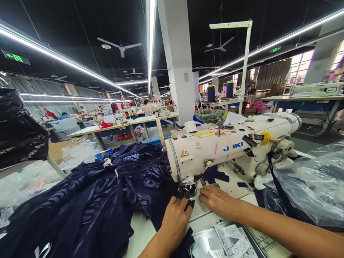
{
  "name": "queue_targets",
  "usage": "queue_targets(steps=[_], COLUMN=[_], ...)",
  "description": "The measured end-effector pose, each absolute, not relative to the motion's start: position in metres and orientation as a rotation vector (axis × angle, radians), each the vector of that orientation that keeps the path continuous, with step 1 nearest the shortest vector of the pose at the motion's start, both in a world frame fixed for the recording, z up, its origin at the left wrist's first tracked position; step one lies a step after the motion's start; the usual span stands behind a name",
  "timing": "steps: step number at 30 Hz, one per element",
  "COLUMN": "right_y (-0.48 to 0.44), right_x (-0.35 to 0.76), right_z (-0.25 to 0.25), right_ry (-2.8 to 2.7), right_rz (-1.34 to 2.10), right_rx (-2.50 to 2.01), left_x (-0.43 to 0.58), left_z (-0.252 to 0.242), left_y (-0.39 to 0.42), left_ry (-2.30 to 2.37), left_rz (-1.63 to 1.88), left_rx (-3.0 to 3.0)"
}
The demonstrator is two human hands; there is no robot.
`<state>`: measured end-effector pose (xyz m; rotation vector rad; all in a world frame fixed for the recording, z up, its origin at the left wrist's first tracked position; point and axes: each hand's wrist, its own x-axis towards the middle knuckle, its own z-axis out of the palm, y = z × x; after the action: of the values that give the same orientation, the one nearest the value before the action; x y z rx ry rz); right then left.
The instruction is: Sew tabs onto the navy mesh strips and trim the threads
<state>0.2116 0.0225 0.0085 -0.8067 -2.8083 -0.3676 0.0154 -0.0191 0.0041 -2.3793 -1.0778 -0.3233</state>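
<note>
A white sewing machine stands on the table in front of me. Dark navy patterned fabric is heaped to its left and runs under the presser foot. My left hand presses the fabric down just in front of the foot, fingers bent and close together. My right hand lies flat on the machine bed to the right of the needle, fingers stretched toward it and touching a small navy piece.
Clear plastic bags with dark cloth lie at the right. Printed labels sit at the table's front edge. Two blue thread cones stand behind the machine. A black bag hangs at the left. Other workstations and people fill the hall.
</note>
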Motion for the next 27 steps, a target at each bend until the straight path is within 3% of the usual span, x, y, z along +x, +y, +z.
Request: queue_targets(steps=[7,12,21,27], right_y=[0.031,0.032,0.024,0.031], right_x=[0.202,0.203,0.189,0.170], right_z=[-0.001,-0.007,0.008,0.014], right_ry=[-2.691,-2.587,-2.617,-2.541], right_rz=[-0.242,-0.079,0.045,0.315], right_rx=[-0.868,-1.000,-1.183,-1.257], left_x=[0.016,0.005,0.001,0.001], left_z=[0.014,0.017,-0.002,0.000], left_y=[-0.020,-0.037,-0.038,-0.040], left_ry=[-1.088,-1.247,-1.125,-1.113], left_rz=[-0.199,-0.325,-0.240,-0.200], left_rx=[-2.536,-2.797,-2.673,-2.666])
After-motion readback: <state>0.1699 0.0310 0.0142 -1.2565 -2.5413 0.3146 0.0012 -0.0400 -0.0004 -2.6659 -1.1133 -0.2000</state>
